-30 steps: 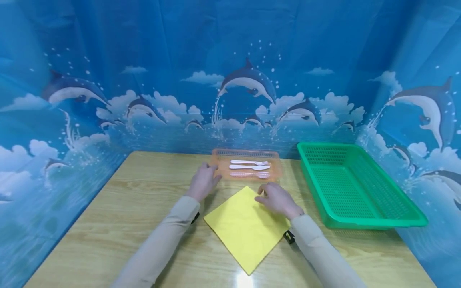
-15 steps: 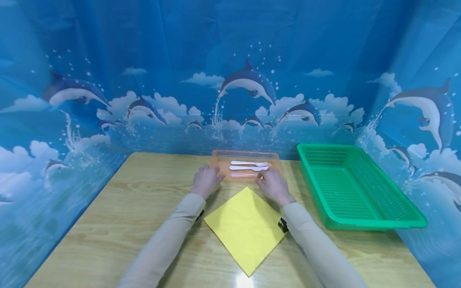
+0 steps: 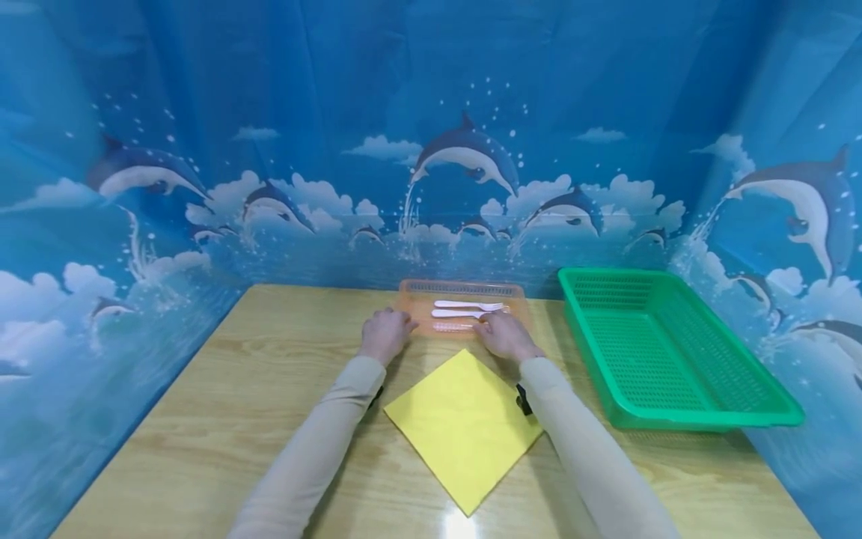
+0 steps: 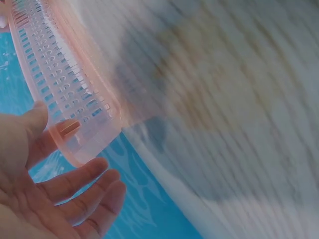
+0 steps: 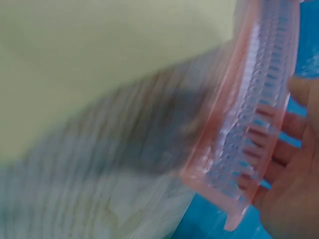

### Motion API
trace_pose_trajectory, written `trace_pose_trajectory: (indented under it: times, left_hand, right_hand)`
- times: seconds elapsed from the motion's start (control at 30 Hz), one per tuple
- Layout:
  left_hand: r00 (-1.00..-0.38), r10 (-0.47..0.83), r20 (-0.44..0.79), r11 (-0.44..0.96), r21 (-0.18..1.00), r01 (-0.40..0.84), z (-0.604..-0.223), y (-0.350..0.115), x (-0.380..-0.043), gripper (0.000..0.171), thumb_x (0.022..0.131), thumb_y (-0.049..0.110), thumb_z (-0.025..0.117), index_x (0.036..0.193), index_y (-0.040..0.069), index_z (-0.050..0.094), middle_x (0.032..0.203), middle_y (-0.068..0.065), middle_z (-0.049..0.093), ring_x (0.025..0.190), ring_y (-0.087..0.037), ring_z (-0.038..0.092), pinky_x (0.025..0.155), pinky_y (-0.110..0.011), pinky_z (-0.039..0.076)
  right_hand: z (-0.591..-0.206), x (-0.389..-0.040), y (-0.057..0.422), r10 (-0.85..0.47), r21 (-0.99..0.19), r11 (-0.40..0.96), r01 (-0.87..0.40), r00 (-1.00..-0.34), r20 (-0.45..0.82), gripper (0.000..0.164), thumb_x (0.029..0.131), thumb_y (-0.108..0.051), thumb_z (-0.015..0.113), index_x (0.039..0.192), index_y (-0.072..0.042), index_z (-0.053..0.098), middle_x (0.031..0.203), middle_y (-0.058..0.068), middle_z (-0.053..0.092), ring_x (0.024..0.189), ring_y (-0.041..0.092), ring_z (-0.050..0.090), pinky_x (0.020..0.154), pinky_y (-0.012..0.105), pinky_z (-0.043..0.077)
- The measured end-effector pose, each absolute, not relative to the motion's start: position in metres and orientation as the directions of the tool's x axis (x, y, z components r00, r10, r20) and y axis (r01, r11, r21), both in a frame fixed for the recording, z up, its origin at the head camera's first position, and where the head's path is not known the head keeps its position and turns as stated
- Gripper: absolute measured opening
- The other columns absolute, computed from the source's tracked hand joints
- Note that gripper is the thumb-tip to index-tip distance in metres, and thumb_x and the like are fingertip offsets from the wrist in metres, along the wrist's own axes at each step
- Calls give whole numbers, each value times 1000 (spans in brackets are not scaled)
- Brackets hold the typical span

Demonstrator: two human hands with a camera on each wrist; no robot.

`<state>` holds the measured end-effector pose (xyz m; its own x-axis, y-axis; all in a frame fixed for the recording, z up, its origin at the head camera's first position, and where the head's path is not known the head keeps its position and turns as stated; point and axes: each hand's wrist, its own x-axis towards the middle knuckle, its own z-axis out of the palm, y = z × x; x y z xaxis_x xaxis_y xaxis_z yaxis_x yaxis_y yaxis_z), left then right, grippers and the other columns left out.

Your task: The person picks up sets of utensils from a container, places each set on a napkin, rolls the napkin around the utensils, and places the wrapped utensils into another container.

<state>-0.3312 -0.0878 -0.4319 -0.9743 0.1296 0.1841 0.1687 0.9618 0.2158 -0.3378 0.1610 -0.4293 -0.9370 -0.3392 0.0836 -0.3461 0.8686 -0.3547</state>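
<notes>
Between the hands (image 3: 386, 335) (image 3: 505, 335), which pinch its rim, sits a translucent, slot-walled, pinkish-orange basket (image 3: 420, 305).

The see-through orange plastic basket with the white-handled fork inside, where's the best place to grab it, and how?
Probably the rim at both short ends of the see-through orange plastic basket, coming from left and right at once and pinching the walls. It's a long rectangle with thin raised walls, and the white-handled fork lies inside, so holding both ends should keep it level.

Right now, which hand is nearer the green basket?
Right: the right hand is left of the green basket; the left hand is farther, at the left end of the orange tray.
</notes>
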Motion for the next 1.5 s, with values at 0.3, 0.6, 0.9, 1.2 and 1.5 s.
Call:
trace_pose_trajectory:
  times: [0.3, 0.6, 0.9, 1.2, 1.5]
  left_hand:
    - [-976, 120, 184, 952, 258, 165, -435, -84, -335, 31, 98, 39, 59, 104, 13, 75, 92, -12, 71, 80, -29, 64, 64, -44, 56]
    - [-977, 116, 179, 950, 267, 162, -434, -85, -335, 31, 98, 40, 58, 100, 13, 75, 88, -9, 71, 80, -27, 63, 64, -42, 55]
    - [-979, 111, 171, 947, 281, 156, -432, -86, -338, 30, 97, 39, 59, 95, 13, 74, 82, -7, 69, 77, -25, 61, 61, -40, 53]
    - [-980, 119, 159, 941, 295, 163, -433, -87, -340, 31, 98, 40, 59, 99, 14, 75, 91, -7, 72, 85, -28, 64, 65, -42, 55]
    - [-982, 116, 148, 939, 307, 157, -433, -89, -339, 30, 98, 39, 59, 99, 14, 75, 89, -7, 71, 83, -26, 62, 65, -41, 54]
  right_hand:
    - [-430, -353, 165, -326, -342, 900, -271, -939, -113, 54, 98, -55, 48, 121, -8, 63, 116, 11, 67, 104, 30, 63, 92, 50, 49]
    - [-425, -358, 164, -332, -266, 923, -278, -925, -187, 51, 95, -58, 52, 97, -10, 67, 114, 6, 68, 103, 29, 60, 94, 49, 48]
    - [-424, -365, 162, -302, -350, 912, -215, -928, -219, 48, 94, -57, 56, 90, -12, 71, 101, 2, 67, 71, 15, 56, 70, 37, 51]
    - [-422, -368, 163, -277, -384, 908, -171, -930, -241, 65, 92, -71, 42, 89, -10, 61, 85, 5, 57, 67, 17, 54, 71, 39, 51]
    - [-426, -375, 168, -393, -437, 830, -347, -920, -16, 36, 102, -26, 47, 104, -2, 73, 131, 14, 56, 121, 31, 55, 99, 48, 48]
